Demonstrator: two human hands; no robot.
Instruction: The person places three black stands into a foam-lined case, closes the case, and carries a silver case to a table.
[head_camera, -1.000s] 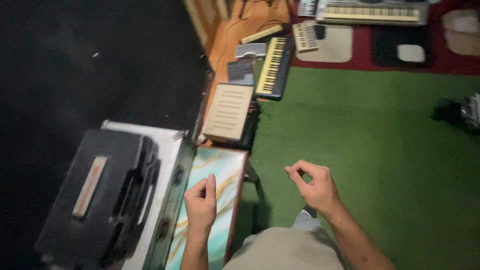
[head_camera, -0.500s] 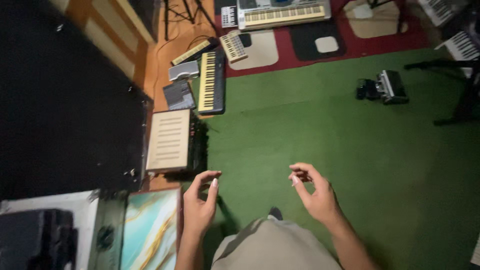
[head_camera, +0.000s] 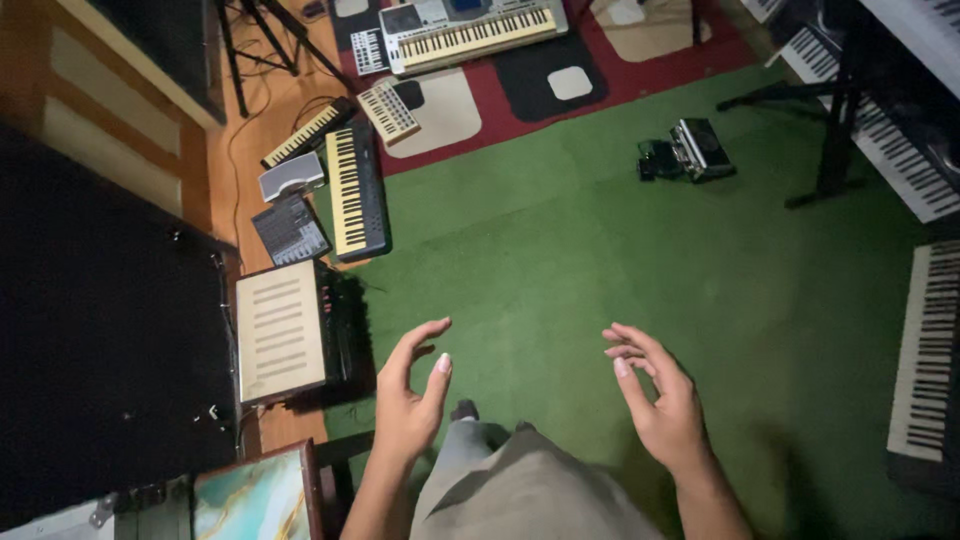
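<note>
Left hand (head_camera: 408, 400) and right hand (head_camera: 660, 405) both empty, fingers loosely spread, held apart in air over green carpet (head_camera: 620, 240); nothing gripped. Nearest thing: slatted box (head_camera: 280, 330) at carpet's left edge, just beyond left hand. Black keyboard (head_camera: 355, 190) farther along same edge, pedal case (head_camera: 695, 150) near far edge. Risk: dim room, cluttered floor, tripping on gear or stand legs.

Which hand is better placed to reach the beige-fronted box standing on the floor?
Probably the left hand: it hangs open, holding nothing, on the same side as the beige-fronted box. The right hand, also open, is farther away over the green carpet.
</note>
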